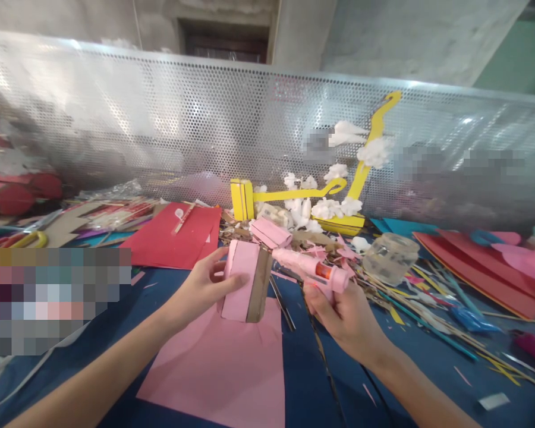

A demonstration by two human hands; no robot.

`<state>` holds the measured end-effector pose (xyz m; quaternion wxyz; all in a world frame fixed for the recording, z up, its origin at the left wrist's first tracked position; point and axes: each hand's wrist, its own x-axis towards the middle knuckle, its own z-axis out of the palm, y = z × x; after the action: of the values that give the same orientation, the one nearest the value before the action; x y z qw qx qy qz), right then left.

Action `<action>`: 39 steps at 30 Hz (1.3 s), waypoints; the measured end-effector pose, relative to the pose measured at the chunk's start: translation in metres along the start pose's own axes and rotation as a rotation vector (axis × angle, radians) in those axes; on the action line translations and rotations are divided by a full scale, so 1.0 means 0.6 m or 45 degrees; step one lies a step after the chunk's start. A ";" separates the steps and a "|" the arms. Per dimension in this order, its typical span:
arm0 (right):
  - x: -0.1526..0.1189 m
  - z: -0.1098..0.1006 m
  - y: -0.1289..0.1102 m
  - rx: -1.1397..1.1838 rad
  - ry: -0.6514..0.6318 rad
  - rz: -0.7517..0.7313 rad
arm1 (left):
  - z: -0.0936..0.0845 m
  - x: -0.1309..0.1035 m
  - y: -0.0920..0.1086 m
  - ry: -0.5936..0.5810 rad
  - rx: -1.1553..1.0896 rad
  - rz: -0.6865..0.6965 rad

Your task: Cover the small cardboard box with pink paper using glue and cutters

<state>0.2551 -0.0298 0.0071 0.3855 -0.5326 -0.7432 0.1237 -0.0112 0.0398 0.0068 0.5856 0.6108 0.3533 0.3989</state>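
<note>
Pink paper sheet (223,368), flat on blue tabletop (303,380), nearest. Left hand (200,288): fingers wrapped around pink-covered cardboard box (245,289), held upright above the sheet. Right hand (343,312): fingers closed on pink glue gun (310,267), nozzle at the box's top edge. Beyond: clear jar (390,257), red paper (176,238), yellow cutout with cotton (339,190), perforated metal panel (160,119).

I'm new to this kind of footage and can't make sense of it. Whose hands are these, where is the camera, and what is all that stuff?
The single picture comes from a camera on a person's head, looking down at their own bare hands. The left hand holds a pink paper-covered box. The right hand grips a pink glue gun, nozzle pointing at the box. Below lies a pink paper sheet on a blue table, with red paper, a yellow paper craft and a clear jar behind.
</note>
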 end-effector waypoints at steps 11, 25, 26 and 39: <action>-0.002 0.003 0.005 0.029 -0.004 0.030 | 0.003 -0.001 0.004 0.027 0.021 -0.012; -0.006 0.000 0.005 0.003 0.007 0.042 | 0.000 -0.001 0.002 0.035 0.016 0.007; -0.005 0.000 0.006 -0.006 0.009 0.043 | 0.001 -0.001 0.003 0.039 0.017 0.009; -0.007 0.000 0.005 -0.046 0.045 0.030 | 0.001 -0.001 0.003 0.033 0.022 0.020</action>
<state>0.2579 -0.0325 0.0034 0.3872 -0.5504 -0.7321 0.1053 -0.0113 0.0388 0.0083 0.5724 0.6134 0.3595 0.4085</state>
